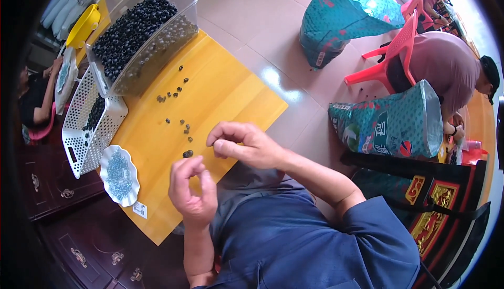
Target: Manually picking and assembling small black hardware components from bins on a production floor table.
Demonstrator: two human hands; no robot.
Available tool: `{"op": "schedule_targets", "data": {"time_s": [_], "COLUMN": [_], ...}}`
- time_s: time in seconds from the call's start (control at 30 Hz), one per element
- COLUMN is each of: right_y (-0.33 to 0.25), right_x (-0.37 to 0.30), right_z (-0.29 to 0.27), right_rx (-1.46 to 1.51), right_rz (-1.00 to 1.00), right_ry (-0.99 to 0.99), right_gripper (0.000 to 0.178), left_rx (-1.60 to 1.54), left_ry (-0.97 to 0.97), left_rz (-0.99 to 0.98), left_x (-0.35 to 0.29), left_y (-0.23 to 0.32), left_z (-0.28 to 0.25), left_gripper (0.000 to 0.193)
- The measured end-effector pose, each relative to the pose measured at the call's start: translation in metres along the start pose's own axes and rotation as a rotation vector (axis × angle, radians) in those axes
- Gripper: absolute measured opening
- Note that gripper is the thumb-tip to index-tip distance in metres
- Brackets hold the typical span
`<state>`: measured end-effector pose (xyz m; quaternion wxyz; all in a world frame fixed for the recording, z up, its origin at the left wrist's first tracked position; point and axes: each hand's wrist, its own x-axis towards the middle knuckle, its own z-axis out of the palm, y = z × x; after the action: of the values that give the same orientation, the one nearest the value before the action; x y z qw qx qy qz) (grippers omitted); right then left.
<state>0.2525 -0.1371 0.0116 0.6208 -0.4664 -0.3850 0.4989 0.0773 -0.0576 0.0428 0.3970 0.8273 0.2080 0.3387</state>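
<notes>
My left hand point(193, 192) is held over the near edge of the yellow wooden table point(226, 89), fingers curled and thumb close to the fingertips. My right hand point(249, 145) hovers just beyond it, thumb and forefinger pinched together. Anything in either pinch is too small or hidden to make out. Right by my left fingertips is a small black cap-like part point(188, 153). Several more dark little parts point(186, 127) lie scattered on the wood. A white scalloped dish point(132, 188) of small clear bluish pieces stands at the table's left edge.
A clear plastic bin point(186, 24) heaped with black parts stands at the far left, beside a white perforated basket point(113, 126) holding some more. Teal sacks point(386, 121) stand on the floor at right, near a red chair point(407, 42) with a seated person. Another person sits at left.
</notes>
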Motion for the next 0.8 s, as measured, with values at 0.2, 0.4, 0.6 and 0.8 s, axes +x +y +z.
{"op": "schedule_targets", "data": {"time_s": [0.2,0.4,0.6,0.8], "right_y": [0.026,0.049,0.048,0.049], "right_x": [0.011,0.013,0.011,0.01], "right_z": [0.038,0.053,0.049,0.04], "right_rx": [0.018,0.2,0.35,0.197], "right_rz": [0.043,0.026,0.089,0.023], "right_ry": [-0.119,-0.206,-0.262,-0.262], "right_gripper": [0.024,0.023,0.019,0.02], "left_rx": [-0.012,0.011,-0.034,0.026], "left_ry": [0.103,0.022,0.012,-0.021], "left_rz": [-0.136,-0.185,-0.209,-0.19], "left_x": [-0.015,-0.028,-0.03,-0.024], "left_y": [-0.015,-0.021,-0.028,-0.023], "left_z": [-0.02,-0.029,-0.025,-0.022], "left_gripper": [0.039,0.039,0.04,0.042]}}
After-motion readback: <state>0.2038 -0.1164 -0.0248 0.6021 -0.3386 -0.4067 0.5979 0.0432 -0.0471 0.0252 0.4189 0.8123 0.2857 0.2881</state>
